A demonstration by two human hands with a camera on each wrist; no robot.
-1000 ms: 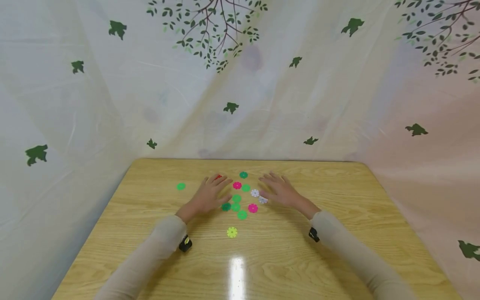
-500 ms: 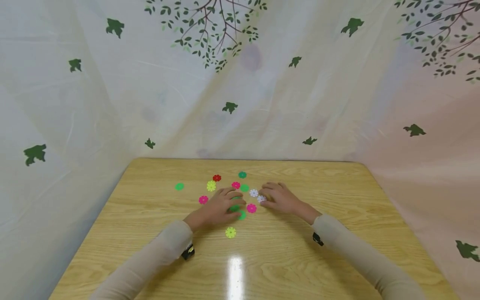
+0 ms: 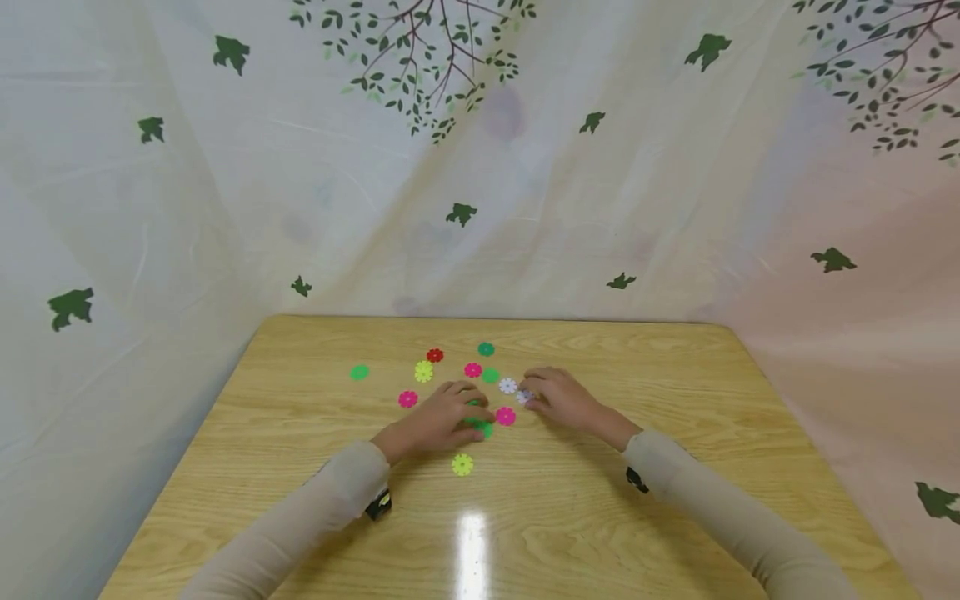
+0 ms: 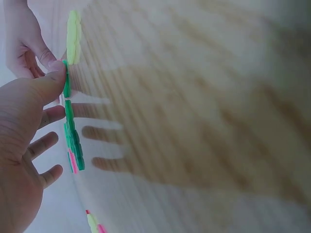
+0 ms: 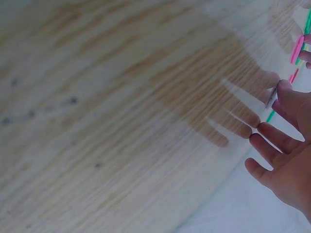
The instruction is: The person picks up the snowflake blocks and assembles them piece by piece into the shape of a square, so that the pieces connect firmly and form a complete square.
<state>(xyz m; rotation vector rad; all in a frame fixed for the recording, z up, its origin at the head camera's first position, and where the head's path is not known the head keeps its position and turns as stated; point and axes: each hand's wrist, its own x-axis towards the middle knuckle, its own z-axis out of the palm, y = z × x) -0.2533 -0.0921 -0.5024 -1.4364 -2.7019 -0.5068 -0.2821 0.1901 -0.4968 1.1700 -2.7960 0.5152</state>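
Note:
Thin notched plastic discs lie scattered on the wooden table. My left hand (image 3: 442, 418) is low over several green discs (image 3: 486, 429); its thumb and curled index finger pinch a green disc (image 4: 67, 80) by the edge, the other fingers spread apart. My right hand (image 3: 566, 398) is at the right of the group, its thumb and index finger pinching a white disc (image 3: 523, 397) flat at the tabletop. A second white disc (image 3: 507, 386) lies just beside it. Between the hands is a pink disc (image 3: 506, 416). My left hand partly hides the green discs.
Around the hands lie a yellow disc (image 3: 462, 464) in front, another yellow disc (image 3: 423, 372), a red disc (image 3: 435, 355), a pink disc (image 3: 408, 399) and a light green disc (image 3: 360, 372). A printed curtain (image 3: 360, 208) hangs behind the wooden table (image 3: 675, 367).
My left hand has moved right and nearer, onto the green discs, uncovering the red, yellow and pink discs at left. My right hand has lowered to the white disc, its fingers curling in.

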